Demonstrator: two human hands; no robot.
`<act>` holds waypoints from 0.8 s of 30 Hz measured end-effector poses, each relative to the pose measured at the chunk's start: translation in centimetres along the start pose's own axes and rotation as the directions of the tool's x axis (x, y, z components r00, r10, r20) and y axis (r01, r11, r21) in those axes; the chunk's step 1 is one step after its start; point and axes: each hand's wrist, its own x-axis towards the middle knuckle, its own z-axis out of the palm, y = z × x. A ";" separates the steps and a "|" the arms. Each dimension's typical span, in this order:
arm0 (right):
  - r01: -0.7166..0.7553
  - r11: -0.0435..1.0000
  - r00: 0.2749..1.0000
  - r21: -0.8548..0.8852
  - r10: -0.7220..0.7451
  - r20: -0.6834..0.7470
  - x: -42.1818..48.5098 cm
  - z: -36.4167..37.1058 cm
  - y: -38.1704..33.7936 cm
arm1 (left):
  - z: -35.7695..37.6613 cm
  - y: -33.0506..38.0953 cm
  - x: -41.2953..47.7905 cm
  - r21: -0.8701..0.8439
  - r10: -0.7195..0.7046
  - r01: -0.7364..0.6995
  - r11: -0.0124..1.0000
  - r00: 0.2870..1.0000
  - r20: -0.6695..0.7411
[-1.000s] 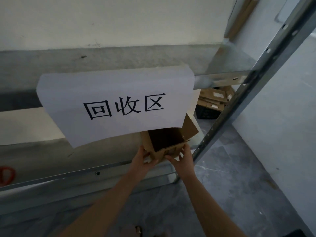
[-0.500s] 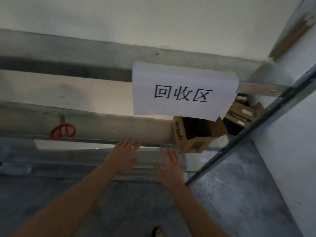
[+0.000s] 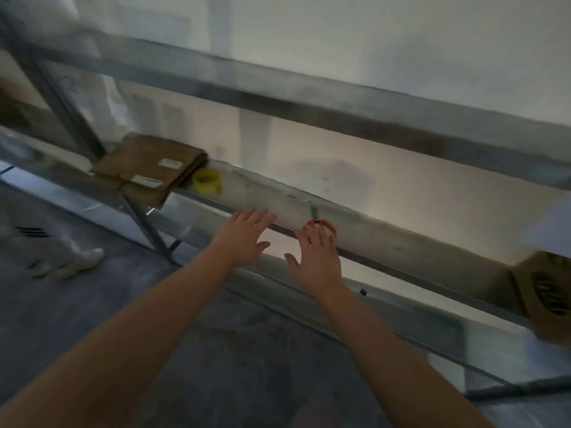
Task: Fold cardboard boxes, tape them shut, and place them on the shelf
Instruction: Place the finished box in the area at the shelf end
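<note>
Both hands empty, fingers spread: left hand (image 3: 244, 237) and right hand (image 3: 318, 261) hover at the shelf (image 3: 401, 245) rail, the right beside the red-handled scissors (image 3: 323, 225). Well left, past the yellow tape roll (image 3: 207, 180), the flattened cardboard boxes (image 3: 148, 168) lie flat, labels up, long side seemingly along the shelf. Light, stiff sheets, I'd say, so grab the overhanging near edge.

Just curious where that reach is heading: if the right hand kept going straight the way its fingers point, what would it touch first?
Probably the red-handled scissors lying on the shelf: they sit directly ahead of the right hand, at its straight fingertips, though blur leaves the depth unclear.
</note>
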 end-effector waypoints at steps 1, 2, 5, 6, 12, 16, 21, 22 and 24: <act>0.016 1.000 1.000 0.010 -0.016 0.007 1.3 0.3 -2.3 | 0.0 -2.6 -0.8 -0.017 -0.032 0.032 0.999 0.999 0.003; 0.035 0.999 0.999 0.019 -0.035 0.012 2.7 0.5 -4.5 | 0.0 -5.1 -1.4 -0.037 -0.055 0.055 0.998 0.998 -0.004; 0.107 0.994 0.994 0.019 -0.107 0.013 7.3 1.5 -10.9 | 0.2 -12.4 -3.2 -0.062 -0.121 0.120 0.991 0.993 -0.011; 0.131 0.991 0.991 0.023 -0.132 0.016 8.9 2.0 -12.9 | 0.4 -14.9 -3.5 -0.066 -0.142 0.140 0.988 0.990 -0.021; 0.225 0.974 0.974 0.040 -0.226 0.026 19.7 5.9 -23.3 | 2.8 -29.4 -3.5 -0.082 -0.281 0.280 0.956 0.960 0.000; 0.221 0.972 0.972 0.079 -0.226 0.070 27.2 8.0 -28.6 | 3.7 -37.8 -1.7 -0.082 -0.339 0.340 0.937 0.940 0.026; 0.147 0.975 0.983 0.165 -0.164 0.088 34.5 10.8 -32.9 | 5.8 -47.5 1.0 -0.113 -0.345 0.348 0.930 0.937 0.052; 0.116 0.977 0.985 0.180 -0.137 0.106 35.5 11.6 -33.4 | 6.3 -49.2 1.6 -0.125 -0.350 0.356 0.926 0.934 0.069; 0.036 0.979 0.988 0.202 -0.064 0.137 37.5 13.3 -34.1 | 7.3 -52.5 3.1 -0.156 -0.356 0.369 0.916 0.928 0.108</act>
